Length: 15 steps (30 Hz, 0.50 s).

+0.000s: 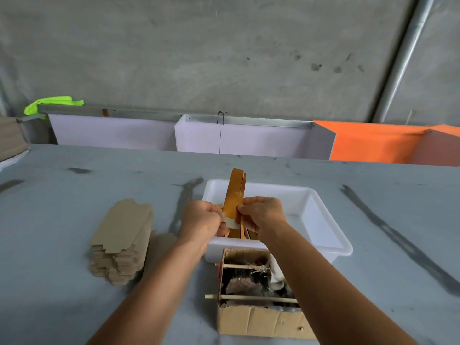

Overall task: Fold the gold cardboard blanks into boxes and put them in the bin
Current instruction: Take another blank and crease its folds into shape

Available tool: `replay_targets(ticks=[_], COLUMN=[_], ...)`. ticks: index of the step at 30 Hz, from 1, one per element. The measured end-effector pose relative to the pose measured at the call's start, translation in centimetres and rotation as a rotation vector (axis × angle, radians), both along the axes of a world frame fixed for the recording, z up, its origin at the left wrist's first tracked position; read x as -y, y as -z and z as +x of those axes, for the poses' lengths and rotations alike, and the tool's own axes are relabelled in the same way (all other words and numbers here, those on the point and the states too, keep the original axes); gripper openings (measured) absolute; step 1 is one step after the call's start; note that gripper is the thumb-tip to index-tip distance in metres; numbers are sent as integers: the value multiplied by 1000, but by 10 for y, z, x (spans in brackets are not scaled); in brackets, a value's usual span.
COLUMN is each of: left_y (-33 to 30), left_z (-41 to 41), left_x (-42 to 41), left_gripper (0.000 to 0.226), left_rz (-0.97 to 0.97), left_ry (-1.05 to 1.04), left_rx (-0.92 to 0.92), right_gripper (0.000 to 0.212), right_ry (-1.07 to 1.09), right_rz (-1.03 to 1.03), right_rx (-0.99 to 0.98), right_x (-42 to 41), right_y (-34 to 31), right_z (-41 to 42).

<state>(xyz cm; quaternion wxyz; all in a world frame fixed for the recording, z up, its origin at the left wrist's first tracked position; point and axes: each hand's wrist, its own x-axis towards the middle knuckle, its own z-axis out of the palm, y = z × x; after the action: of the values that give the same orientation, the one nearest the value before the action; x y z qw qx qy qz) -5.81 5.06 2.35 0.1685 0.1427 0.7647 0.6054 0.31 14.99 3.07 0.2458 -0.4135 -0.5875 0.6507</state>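
While we hold the gold blank (234, 197) up over the white bin (323, 220), we are in the folding step. Our left hand (202, 219) and our right hand (261, 214) both pinch it near its bottom end. The fingers of each hand are curled and pressed tight on the card, one hand on each side.

The gold blank stands almost straight up. Its long side runs up and down, and its top end points up and a little away from us, toward the far wall of the bin. Its bottom end sits between our hands, above the near left part of the bin. It looks partly opened into a thin tube, but we cannot tell how far.

We think the next move is to push the sides so it opens into a box shape, then tuck in the end flaps. That needs a soft squeeze so the card does not bend wrong. After that we drop it in the bin. More gold pieces seem to lie in the bin under our hands.

Left of the bin is the stack of flat blanks (122, 242), brown side up. Just in front of the bin is a cardboard box (261, 319) with scraps.
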Motion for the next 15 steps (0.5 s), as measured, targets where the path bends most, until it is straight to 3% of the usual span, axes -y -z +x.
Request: replay_targets(ticks=[5,7,11,13,15], left_y=[1,2,7,8,6], left_z=[-14,-16,-21,-22,-23], left_x=[-5,-4,-1,3,10], left_gripper=[37,42,33,25,24], left_rz=[-180,-187,-131,-77,-12], left_ry=[-10,-13,-1,-13,-41], left_rx=[-260,-291,-158,-78,-18], right_gripper=[17,5,2,21,22], right_ry=[29,3,-124,-156,-162], right_rz=[138,243,421,613,792], right_rx=[176,299,501,641,664], right_x=[-21,-25,-22,-18,-7], right_y=[18,26,35,34,26], right_z=[-30,-40,-49,-48,-42])
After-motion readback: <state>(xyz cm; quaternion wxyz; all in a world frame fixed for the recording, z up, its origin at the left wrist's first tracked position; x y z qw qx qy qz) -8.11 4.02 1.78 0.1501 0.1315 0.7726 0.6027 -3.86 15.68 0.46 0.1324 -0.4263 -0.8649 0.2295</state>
